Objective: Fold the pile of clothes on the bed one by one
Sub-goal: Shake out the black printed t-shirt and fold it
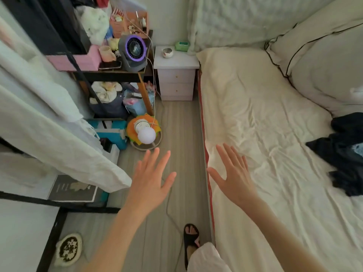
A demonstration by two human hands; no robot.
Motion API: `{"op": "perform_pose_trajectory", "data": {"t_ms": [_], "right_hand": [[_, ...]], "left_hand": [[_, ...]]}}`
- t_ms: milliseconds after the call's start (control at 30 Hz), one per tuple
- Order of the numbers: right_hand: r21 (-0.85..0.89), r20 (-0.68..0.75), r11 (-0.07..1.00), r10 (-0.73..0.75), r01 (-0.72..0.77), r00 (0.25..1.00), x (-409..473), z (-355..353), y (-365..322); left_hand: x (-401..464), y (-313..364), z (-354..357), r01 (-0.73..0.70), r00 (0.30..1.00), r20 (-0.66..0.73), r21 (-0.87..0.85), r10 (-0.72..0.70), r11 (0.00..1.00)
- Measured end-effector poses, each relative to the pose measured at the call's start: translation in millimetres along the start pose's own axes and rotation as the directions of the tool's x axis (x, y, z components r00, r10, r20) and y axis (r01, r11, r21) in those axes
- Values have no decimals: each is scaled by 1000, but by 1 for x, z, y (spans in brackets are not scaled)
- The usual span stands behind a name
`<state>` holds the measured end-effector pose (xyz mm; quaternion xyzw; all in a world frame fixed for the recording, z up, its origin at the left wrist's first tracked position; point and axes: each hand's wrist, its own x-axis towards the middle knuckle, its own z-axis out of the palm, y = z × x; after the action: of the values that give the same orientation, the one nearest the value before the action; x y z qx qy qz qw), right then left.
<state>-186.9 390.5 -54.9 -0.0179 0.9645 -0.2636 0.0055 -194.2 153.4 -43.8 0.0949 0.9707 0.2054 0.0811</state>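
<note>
Cream-sheeted bed [265,118] filling my right, dark clothes pile [345,152] lying well beyond my right hand [233,175], left hand [151,179] hovering over floor, both spreading wide, holding nothing.

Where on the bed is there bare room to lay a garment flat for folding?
The cream sheet lies bare from the red-trimmed bed edge across to the dark clothes pile, and up toward the pillow. The right side is crowded. Both the left hand and right hand are open and empty.
</note>
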Motion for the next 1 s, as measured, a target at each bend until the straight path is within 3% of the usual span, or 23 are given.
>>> {"op": "perform_pose_trajectory", "data": {"t_ms": [333, 433, 600, 800, 1000], "right_hand": [[-24, -41, 996, 90, -91, 995, 120, -32, 29], [-48, -83, 991, 121, -125, 989, 154, -34, 35], [-90, -173, 966, 226, -244, 959, 207, -33, 58], [-63, -242, 850, 496, -524, 834, 251, -33, 76], [-27, -254, 710, 676, -704, 692, 252, -47, 142]], "left_hand": [[151, 17, -36, -117, 993, 36, 46, 116, 992], [204, 20, -42, -201, 980, 24, 54, 200, 978], [305, 24, -36, -385, 920, 135, 124, 369, 915], [421, 36, -33, -581, 793, 327, 152, 514, 800], [506, 108, 18, -706, 666, 435, 104, 606, 701]]}}
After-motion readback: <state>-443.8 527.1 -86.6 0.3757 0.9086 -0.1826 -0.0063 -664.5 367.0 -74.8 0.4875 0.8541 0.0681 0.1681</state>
